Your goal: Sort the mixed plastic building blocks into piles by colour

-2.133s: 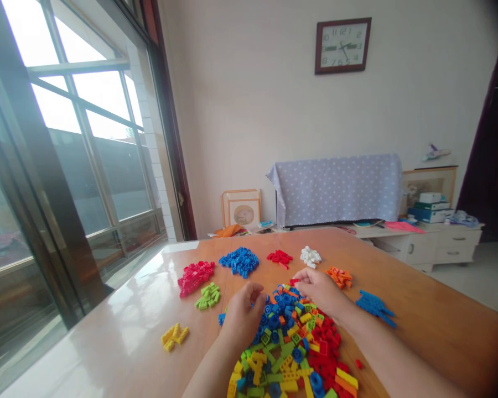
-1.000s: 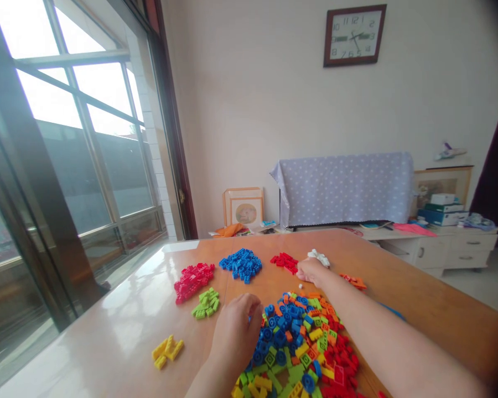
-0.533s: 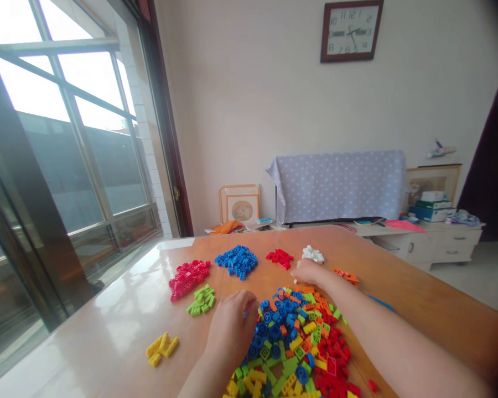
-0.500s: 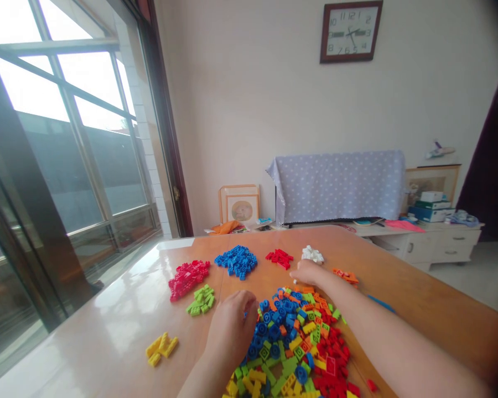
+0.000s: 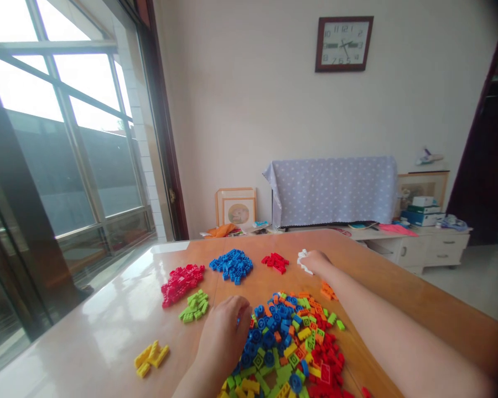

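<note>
My right hand (image 5: 318, 260) reaches over the small pile of white building bricks (image 5: 302, 256) at the far side of the table. Its fingers point down at the pile, close together, and the tips are hidden. Beside the left edge of the big mixed heap of building bricks (image 5: 290, 354) rests my left hand (image 5: 228, 323), its fingers curled inward. What it holds, if anything, is out of sight. Blue, lime, orange, red and yellow bricks make up the heap. Close to my right forearm lies a small group of orange bricks (image 5: 328, 291).
Sorted piles lie around the heap: blue bricks (image 5: 233, 266), red bricks (image 5: 275, 262), pinkish-red bricks (image 5: 182, 283), lime bricks (image 5: 194, 307) and yellow bricks (image 5: 151, 358). The wooden table (image 5: 87, 342) ends before a low white cabinet (image 5: 435, 251).
My right hand has moved from in front of the white pile onto it, covering part of it. The white piece seen below its fingers is gone from that spot. The view has shifted slightly.
</note>
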A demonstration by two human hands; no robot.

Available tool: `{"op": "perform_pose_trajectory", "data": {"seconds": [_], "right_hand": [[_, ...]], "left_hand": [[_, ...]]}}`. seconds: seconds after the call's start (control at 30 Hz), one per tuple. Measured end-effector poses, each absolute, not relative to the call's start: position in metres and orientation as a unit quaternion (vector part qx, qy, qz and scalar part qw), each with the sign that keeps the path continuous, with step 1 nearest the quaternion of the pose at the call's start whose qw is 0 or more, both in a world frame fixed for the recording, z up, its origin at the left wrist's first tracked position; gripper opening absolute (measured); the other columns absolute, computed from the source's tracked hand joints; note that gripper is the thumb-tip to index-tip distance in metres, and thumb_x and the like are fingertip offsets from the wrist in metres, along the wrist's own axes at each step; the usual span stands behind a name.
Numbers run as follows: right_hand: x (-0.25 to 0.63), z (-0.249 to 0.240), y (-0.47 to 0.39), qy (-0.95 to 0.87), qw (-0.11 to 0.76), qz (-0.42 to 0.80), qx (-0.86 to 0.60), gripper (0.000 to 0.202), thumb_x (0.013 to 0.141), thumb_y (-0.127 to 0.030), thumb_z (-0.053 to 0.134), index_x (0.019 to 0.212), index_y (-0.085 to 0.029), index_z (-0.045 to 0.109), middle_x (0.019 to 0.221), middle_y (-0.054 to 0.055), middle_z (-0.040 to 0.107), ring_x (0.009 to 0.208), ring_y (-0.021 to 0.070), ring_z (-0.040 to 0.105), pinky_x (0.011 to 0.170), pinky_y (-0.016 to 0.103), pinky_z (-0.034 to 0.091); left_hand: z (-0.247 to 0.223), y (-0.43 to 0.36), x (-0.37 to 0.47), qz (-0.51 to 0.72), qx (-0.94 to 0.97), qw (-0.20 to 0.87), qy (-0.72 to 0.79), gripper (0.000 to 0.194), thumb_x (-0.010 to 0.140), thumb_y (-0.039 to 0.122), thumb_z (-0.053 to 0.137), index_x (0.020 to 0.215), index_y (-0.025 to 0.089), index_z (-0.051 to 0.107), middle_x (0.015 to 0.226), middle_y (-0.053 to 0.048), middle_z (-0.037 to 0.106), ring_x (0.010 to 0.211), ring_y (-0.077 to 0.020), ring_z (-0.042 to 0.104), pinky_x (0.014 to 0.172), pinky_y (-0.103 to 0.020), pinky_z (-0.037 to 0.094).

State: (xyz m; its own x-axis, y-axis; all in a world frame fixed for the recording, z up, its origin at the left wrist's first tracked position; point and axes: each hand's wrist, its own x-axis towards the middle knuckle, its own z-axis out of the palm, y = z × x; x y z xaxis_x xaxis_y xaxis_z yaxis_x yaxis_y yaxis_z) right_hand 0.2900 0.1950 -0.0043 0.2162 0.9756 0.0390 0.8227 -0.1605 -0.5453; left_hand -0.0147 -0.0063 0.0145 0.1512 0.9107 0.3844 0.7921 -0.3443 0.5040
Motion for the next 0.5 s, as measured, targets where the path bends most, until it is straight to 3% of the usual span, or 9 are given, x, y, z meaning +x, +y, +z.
{"op": "perform_pose_trajectory", "data": {"seconds": [0.23,0.37,0.5], "right_hand": [[0.321,-0.001,0.222,-0.555,0.226,0.129,-0.790,0.032,0.079,-0.044,0.068,0.070,-0.013,0.072,0.070,0.016,0.070,0.068,0.0243,0.066,0.059,0.030,0.041],[0.325,-0.002,0.225,-0.560,0.223,0.109,-0.791,0.037,0.087,-0.044,0.058,0.074,-0.012,0.073,0.076,0.017,0.072,0.072,0.0235,0.066,0.061,0.030,0.040],[0.326,-0.002,0.214,-0.583,0.210,0.101,-0.778,0.036,0.088,-0.042,0.057,0.076,-0.013,0.074,0.078,0.015,0.072,0.071,0.0212,0.065,0.059,0.028,0.038]], "left_hand": [[0.011,-0.005,-0.015,0.319,0.750,0.089,0.573,0.021,0.095,0.032,0.048,0.085,0.023,0.064,0.083,-0.004,0.067,0.080,-0.0181,0.062,0.067,-0.023,0.036],[0.012,-0.005,-0.015,0.320,0.751,0.094,0.570,0.020,0.095,0.030,0.048,0.085,0.023,0.063,0.084,-0.003,0.068,0.080,-0.0180,0.062,0.067,-0.024,0.036],[0.011,-0.006,-0.015,0.321,0.754,0.096,0.565,0.020,0.095,0.029,0.047,0.085,0.023,0.063,0.083,-0.003,0.067,0.079,-0.0174,0.061,0.068,-0.024,0.035]]}}
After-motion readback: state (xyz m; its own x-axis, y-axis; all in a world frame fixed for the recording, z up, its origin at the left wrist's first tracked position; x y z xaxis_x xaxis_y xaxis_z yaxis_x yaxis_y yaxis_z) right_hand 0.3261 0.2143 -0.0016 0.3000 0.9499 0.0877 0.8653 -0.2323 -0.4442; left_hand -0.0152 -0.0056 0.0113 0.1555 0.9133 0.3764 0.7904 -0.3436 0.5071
